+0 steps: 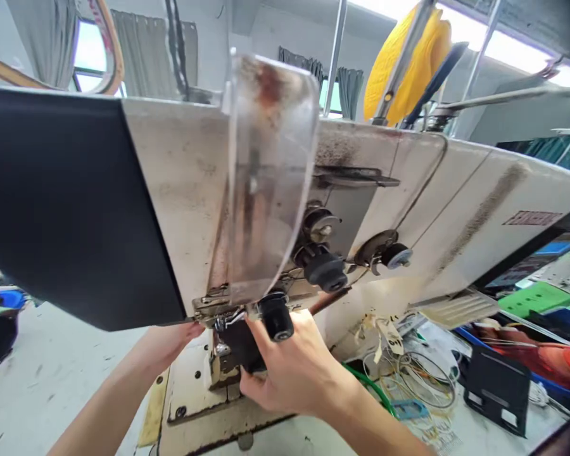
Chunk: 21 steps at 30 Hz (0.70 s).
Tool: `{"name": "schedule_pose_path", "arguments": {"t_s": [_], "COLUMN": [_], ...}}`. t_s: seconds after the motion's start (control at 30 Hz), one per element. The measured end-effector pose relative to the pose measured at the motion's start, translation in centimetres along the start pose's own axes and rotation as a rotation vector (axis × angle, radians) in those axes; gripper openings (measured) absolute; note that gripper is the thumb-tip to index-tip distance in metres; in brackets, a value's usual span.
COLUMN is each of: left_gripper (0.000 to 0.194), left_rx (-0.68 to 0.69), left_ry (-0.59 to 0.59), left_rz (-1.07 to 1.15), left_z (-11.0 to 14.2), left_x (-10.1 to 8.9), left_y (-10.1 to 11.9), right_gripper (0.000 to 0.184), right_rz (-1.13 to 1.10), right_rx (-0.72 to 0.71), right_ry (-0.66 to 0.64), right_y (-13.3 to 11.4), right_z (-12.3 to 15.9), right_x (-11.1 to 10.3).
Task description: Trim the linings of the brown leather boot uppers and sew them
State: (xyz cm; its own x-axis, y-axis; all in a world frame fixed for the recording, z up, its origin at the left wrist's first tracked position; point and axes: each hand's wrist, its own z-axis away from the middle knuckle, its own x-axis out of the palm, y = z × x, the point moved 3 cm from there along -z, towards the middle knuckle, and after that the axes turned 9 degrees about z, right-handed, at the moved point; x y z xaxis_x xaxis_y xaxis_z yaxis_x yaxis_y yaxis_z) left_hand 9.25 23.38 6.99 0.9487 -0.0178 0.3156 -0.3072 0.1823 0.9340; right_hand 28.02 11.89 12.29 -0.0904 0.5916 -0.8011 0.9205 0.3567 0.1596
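Observation:
A large, worn cream sewing machine (pixel 456 209) fills the view, with a cloudy clear guard (pixel 270 177) over its needle end and black tension knobs (pixel 325 271) beside it. My right hand (pixel 292 367) is below the needle end, its fingers and thumb closed on a dark piece (pixel 240 348) under the presser area. My left hand (pixel 171 342) reaches in from the left, with its fingertips at the metal foot parts (pixel 218 310); its fingers are mostly hidden behind the machine head.
A black panel (pixel 66 209) covers the machine's left side. A yellow thread cone (pixel 408 63) stands on top behind. To the right lie tangled threads and paper tags (pixel 408 367), a black plastic piece (pixel 496 389), green and blue trays (pixel 536 297) and red fabric (pixel 551 354).

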Motion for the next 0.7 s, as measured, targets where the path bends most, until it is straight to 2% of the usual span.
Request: {"name": "schedule_pose_path", "arguments": {"t_s": [0.1, 0.17, 0.27, 0.33, 0.4, 0.43, 0.53, 0.6, 0.7], "left_gripper": [0.043, 0.050, 0.055, 0.053, 0.051, 0.051, 0.054, 0.058, 0.059], "left_rx": [-0.012, 0.077, 0.182, 0.156, 0.093, 0.075, 0.098, 0.125, 0.135], "left_ry": [-0.019, 0.041, 0.070, 0.073, 0.085, 0.069, -0.092, -0.170, -0.128], "left_rz": [0.011, 0.044, -0.057, -0.176, -0.192, -0.171, -0.167, -0.217, -0.236], "left_z": [2.7, 5.0, 8.4, 10.0, 10.6, 10.6, 9.7, 9.3, 9.4], "left_x": [-0.9, -1.6, -1.3, -0.1, 1.4, 2.2, 3.9, 3.9, 2.6], "left_y": [-1.1, -2.2, -4.6, -5.9, -6.6, -6.6, -5.6, -4.7, -3.7], "right_gripper": [0.047, 0.052, 0.051, 0.051, 0.055, 0.058, 0.068, 0.075, 0.088], "right_rz": [0.080, 0.092, 0.118, 0.142, 0.133, 0.106, 0.008, -0.012, -0.049], "right_rx": [-0.067, -0.080, -0.118, -0.165, -0.200, -0.219, -0.241, -0.231, -0.252], "right_ry": [0.188, 0.258, 0.263, 0.240, 0.171, 0.097, -0.225, -0.390, -0.486], "right_y": [-1.5, -1.7, -1.8, -1.8, -1.5, -1.1, 0.9, 2.4, 3.3], "right_z": [1.1, 1.7, 2.0, 1.7, 1.1, 0.7, -0.7, -1.5, -1.8], "right_x": [0.5, 1.0, 1.5, 1.1, 0.1, -0.7, -3.2, -4.7, -5.8]}}
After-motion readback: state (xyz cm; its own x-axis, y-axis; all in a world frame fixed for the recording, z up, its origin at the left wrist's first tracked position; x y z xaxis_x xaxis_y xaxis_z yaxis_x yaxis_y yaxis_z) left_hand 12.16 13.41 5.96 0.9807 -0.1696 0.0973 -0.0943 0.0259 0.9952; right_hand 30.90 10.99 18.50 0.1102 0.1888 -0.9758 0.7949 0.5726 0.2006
